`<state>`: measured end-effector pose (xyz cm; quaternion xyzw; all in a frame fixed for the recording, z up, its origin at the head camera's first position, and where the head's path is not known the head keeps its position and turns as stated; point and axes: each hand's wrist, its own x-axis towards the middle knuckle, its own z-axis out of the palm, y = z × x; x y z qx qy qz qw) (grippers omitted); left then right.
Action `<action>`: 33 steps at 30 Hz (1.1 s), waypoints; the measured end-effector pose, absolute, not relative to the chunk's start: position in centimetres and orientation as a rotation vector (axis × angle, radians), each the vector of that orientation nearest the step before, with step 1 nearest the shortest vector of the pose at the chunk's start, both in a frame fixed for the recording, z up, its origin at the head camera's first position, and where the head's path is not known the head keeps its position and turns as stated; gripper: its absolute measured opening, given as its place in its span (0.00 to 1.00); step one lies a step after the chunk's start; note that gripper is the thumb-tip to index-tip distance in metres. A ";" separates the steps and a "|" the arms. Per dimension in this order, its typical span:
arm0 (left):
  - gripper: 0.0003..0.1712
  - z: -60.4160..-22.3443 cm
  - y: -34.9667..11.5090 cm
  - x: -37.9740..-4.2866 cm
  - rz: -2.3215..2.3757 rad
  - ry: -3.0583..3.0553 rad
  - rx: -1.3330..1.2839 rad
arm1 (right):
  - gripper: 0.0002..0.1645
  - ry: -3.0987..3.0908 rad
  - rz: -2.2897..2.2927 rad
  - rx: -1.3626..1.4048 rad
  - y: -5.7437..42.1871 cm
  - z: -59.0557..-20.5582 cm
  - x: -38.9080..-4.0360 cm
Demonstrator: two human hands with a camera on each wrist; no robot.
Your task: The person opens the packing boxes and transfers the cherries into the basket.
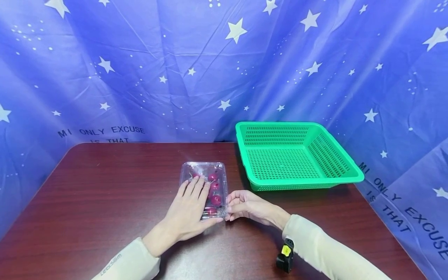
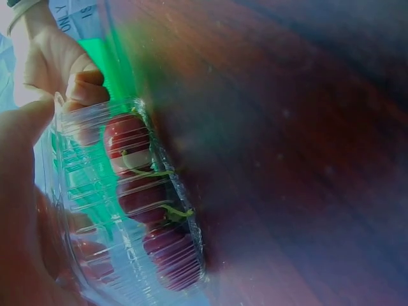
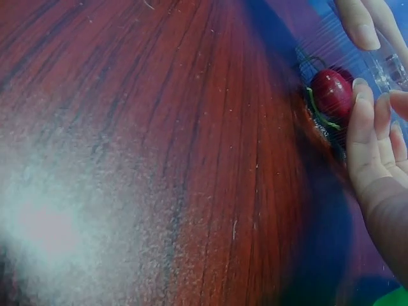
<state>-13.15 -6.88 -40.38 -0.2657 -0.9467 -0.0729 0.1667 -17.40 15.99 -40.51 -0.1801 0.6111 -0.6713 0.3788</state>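
Here, fruit box (image 1: 217, 186), long axis away, beneath left hand (image 1: 187, 209), fingers straight; right hand (image 1: 252, 207) at right edge, pinch unclear.

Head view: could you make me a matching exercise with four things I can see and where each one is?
1. Left hand
2. Right hand
3. Red fruits
4. Green basket

A. inside the clear box
B. toward the far right corner of the table
C. on top of the box
D. at the box's near right corner

Pairs: 1-C, 2-D, 3-A, 4-B
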 end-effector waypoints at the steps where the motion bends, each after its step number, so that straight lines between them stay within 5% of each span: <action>1: 0.57 -40.4 -6.9 -13.2 -0.211 -2.686 -0.760 | 0.09 1.562 -1.713 -0.461 16.0 -40.5 -17.4; 33: 0.52 -40.7 -5.5 -13.6 0.115 -2.478 -0.783 | 0.11 1.570 -1.771 -0.519 15.9 -40.8 -17.4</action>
